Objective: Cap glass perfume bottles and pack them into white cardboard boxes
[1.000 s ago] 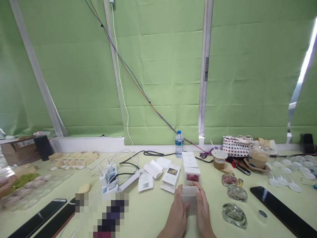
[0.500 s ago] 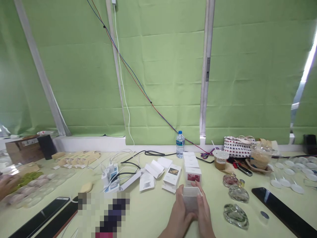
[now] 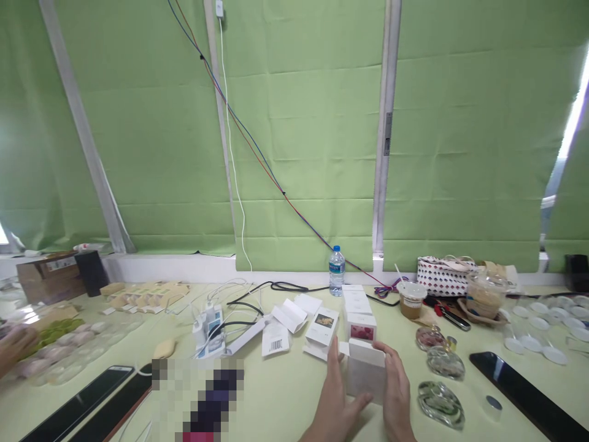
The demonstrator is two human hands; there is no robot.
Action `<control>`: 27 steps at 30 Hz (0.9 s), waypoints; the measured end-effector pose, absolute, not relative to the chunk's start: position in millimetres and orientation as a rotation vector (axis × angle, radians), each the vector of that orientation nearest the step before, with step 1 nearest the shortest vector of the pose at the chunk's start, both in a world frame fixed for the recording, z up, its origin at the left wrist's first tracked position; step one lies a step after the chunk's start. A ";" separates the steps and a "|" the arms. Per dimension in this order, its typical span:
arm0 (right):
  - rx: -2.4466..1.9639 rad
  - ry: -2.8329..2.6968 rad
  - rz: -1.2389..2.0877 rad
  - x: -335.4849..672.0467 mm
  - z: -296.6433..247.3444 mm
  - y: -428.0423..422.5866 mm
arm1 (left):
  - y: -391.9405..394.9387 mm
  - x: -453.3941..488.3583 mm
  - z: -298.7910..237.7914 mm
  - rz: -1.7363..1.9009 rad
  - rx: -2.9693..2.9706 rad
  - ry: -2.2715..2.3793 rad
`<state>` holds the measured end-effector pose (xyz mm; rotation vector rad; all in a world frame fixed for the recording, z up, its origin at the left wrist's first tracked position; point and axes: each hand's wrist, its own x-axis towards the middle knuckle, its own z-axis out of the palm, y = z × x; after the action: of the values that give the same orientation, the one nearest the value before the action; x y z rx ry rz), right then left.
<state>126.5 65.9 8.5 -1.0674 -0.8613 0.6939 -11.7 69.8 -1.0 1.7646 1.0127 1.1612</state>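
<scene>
A small white cardboard box (image 3: 366,376) is between my two hands at the front of the table, with a flap standing out at its top left. My left hand (image 3: 337,393) holds its left side, thumb across the near face. Along the right side and upper right corner, my right hand (image 3: 397,390) grips it. Just beyond stands a row of white boxes (image 3: 360,319), the nearest with a red picture. Left of these lie a white box with a flower picture (image 3: 322,325) and a flattened piece with a barcode (image 3: 275,341).
Glass bottles (image 3: 440,404) and a round silver cap (image 3: 494,403) lie to the right, near a black phone (image 3: 519,387). Behind are a water bottle (image 3: 337,273) and a drink cup (image 3: 411,301). A power strip (image 3: 214,331) with cables sits left. Another person's hand (image 3: 18,344) is at far left.
The box in my hands has turned so its broad side faces me, and a top flap now sticks out. My right hand has shifted to the right. The view has moved slightly.
</scene>
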 end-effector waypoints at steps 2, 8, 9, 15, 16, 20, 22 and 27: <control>-1.067 -0.848 0.700 127.6 10.1 66.8 | 70.2 -15.4 -2.1 1.265 1.889 1.053; -1.039 -0.863 0.697 128.9 6.3 73.5 | 73.4 -25.4 7.0 1.463 1.829 1.271; -1.034 -0.868 0.687 128.9 5.6 74.1 | 74.6 -26.6 8.5 1.489 1.803 1.291; -0.976 -0.905 0.675 125.8 11.3 69.5 | 78.5 -27.6 7.8 1.519 1.805 1.353; -0.966 -0.905 0.665 125.0 13.1 68.4 | 78.7 -27.5 7.7 1.519 1.840 1.378; -0.934 -0.872 0.608 122.6 16.1 68.0 | 83.1 -32.5 12.0 1.501 2.047 1.540; -0.934 -0.850 0.593 122.6 14.5 69.7 | 90.5 -40.8 17.0 1.479 2.129 1.595; -0.971 -0.815 0.523 125.7 11.6 72.1 | 129.2 -71.9 29.8 1.378 2.327 1.876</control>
<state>125.7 72.1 11.6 -0.9714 -0.8154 0.5225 -71.9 129.2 29.8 2.3268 1.8762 1.3778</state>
